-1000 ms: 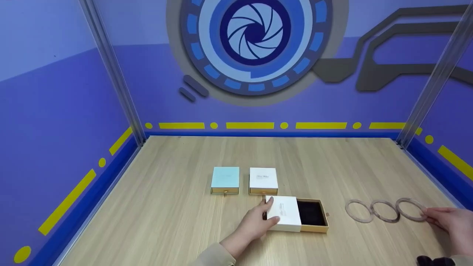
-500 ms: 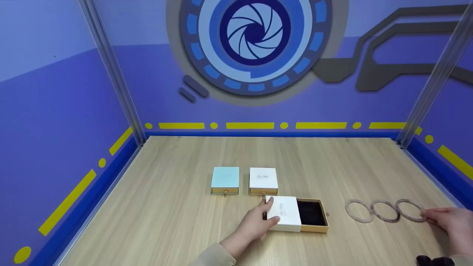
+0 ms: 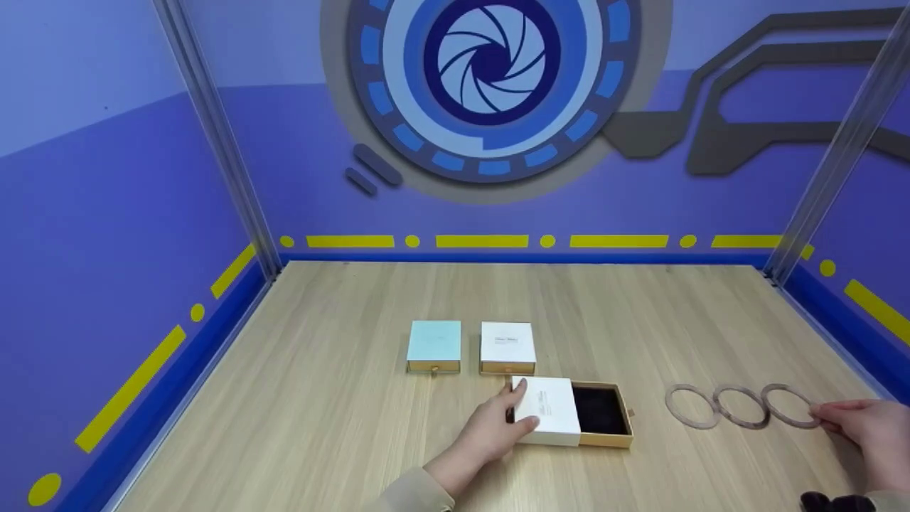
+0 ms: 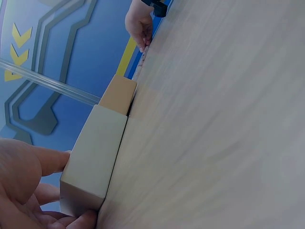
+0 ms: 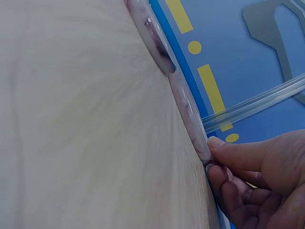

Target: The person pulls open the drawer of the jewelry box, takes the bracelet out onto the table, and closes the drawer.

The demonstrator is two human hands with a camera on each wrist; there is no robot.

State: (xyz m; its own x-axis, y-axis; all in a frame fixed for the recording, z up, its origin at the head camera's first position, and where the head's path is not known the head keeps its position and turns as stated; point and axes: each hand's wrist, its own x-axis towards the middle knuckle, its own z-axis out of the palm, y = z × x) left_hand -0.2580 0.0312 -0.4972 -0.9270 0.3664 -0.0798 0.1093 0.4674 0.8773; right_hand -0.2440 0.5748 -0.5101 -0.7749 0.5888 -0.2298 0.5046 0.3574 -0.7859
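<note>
A white sliding drawer box (image 3: pixel 547 409) lies on the table with its gold-edged tray (image 3: pixel 604 439) pulled out to the right, showing a black lining. My left hand (image 3: pixel 490 430) grips the sleeve's left end, thumb on the near side and fingers at the far side and end. Three marbled bangles lie in a row to the right: a left bangle (image 3: pixel 691 407), a middle bangle (image 3: pixel 741 407) with dark patches, and a right bangle (image 3: pixel 789 406). My right hand (image 3: pixel 864 430) pinches the right bangle's right edge between thumb and fingertips, the bangle still flat on the table.
Behind the opened box stand a closed light-blue box (image 3: pixel 434 345) and a closed white box (image 3: pixel 507 345), each with a gold front and small pull tab. Blue-purple panels with clear corner posts (image 3: pixel 839 142) enclose the wooden table (image 3: pixel 341 427).
</note>
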